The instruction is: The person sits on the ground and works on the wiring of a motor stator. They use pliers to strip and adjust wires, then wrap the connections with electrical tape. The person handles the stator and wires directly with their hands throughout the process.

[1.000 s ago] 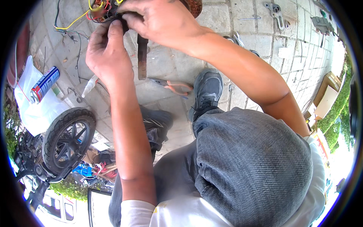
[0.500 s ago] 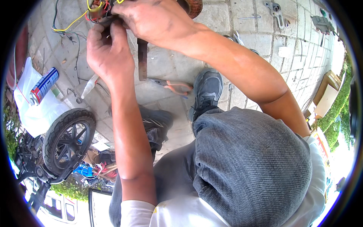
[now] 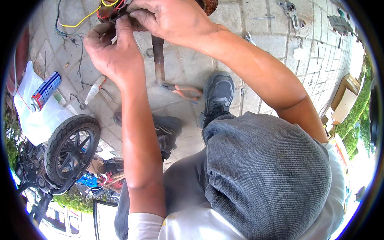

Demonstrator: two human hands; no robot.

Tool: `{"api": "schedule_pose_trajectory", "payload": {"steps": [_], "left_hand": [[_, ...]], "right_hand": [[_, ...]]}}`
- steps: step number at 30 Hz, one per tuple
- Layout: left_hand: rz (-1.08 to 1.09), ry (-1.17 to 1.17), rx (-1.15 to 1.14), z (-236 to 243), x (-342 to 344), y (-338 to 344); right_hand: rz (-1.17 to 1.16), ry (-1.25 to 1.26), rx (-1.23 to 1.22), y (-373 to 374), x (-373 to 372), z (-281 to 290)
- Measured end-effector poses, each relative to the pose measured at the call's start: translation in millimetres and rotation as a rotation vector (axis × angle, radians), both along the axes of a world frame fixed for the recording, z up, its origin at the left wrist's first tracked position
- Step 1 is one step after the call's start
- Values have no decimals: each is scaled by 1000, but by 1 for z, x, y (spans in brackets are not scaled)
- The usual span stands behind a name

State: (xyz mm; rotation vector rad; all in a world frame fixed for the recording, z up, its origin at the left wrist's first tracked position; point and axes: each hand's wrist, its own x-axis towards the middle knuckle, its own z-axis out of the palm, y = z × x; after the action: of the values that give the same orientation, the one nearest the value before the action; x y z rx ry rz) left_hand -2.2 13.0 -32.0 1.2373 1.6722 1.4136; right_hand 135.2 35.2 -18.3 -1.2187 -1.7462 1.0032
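"Grey paving (image 3: 188,64) spreads beneath us; what can we see?"

"Left hand (image 3: 116,54) and right hand (image 3: 176,22) both bent narrow, fingertips close together near the yellow wire (image 3: 76,26); what each grips, we can't tell."

"And our wired part (image 3: 107,13)?"

"At the upper edge, cut off and partly behind our fingers. Farther out lie pliers (image 3: 178,88), their tips hard to make out by a dark bar (image 3: 159,60)."

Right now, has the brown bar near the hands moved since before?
Yes. The brown bar has shifted right, its lower end now nearer the pliers, which stayed put.
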Motion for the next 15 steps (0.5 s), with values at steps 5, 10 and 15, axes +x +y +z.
{"api": "schedule_pose_trajectory", "payload": {"steps": [5, 10, 15], "left_hand": [[70, -208, -246, 31, 18, -7], [8, -294, -261, 42, 22, -10], [4, -318, -242, 34, 18, -8]], "right_hand": [[-22, -68, 2, -2, 1, 3], [-94, -119, 101, -4, -5, -5], [-56, -116, 99, -4, -3, -8]]}}
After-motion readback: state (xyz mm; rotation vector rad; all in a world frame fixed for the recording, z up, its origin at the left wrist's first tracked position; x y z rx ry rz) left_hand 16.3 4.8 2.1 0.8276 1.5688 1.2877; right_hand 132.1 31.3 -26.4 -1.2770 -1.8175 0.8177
